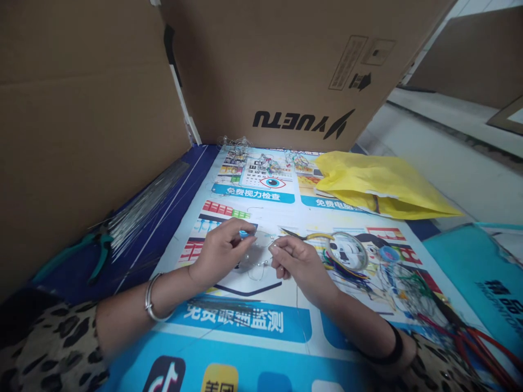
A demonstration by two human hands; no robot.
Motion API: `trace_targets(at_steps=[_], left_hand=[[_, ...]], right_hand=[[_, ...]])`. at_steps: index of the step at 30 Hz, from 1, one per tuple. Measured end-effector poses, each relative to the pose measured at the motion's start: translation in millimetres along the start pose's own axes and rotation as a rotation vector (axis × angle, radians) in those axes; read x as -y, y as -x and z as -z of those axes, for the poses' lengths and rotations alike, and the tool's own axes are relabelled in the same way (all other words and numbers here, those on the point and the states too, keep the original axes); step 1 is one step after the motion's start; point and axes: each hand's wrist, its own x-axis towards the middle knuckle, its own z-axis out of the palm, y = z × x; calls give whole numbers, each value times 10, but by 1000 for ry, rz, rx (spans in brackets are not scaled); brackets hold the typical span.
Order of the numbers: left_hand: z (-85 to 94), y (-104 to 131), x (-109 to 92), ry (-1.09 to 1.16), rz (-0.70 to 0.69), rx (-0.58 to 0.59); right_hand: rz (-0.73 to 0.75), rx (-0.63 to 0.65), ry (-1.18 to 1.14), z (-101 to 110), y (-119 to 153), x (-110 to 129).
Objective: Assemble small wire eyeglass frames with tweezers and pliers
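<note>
Both hands are near the middle of the printed sheet, facing each other. My left hand (224, 249), with a silver bangle at the wrist, has its thumb and fingers closed at one side of a thin wire piece with small clear beads (262, 264). On the other side, my right hand (300, 264) pinches the same beaded wire, its fingers curled. The wire loops and beads show between and just below the fingertips. Yellow-handled pliers (318, 236) and a clear round ring (347, 250) lie right of my right hand.
Cardboard panels (245, 65) stand behind and left. Teal-handled pliers (100, 250) and straight wires (143, 201) lie left. A yellow bag (379, 179) is back right; red-handled cutters (478, 343), tangled wires (412, 288) and a teal bag (469, 261) are right.
</note>
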Motion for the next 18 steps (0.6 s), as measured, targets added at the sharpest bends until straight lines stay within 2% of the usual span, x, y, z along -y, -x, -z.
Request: trace_targets(at_steps=[5, 9, 14, 18], left_hand=[[-1, 8, 17, -83, -101, -3], [-8, 3, 12, -45, -101, 96], [30, -14, -44, 177, 43, 266], [36, -30, -42, 377, 215, 247]], right_hand=[[-4, 9, 7, 1, -3, -7], [4, -1, 1, -1, 0, 0], [40, 10, 28, 10, -7, -9], [45, 11, -7, 5, 0, -2]])
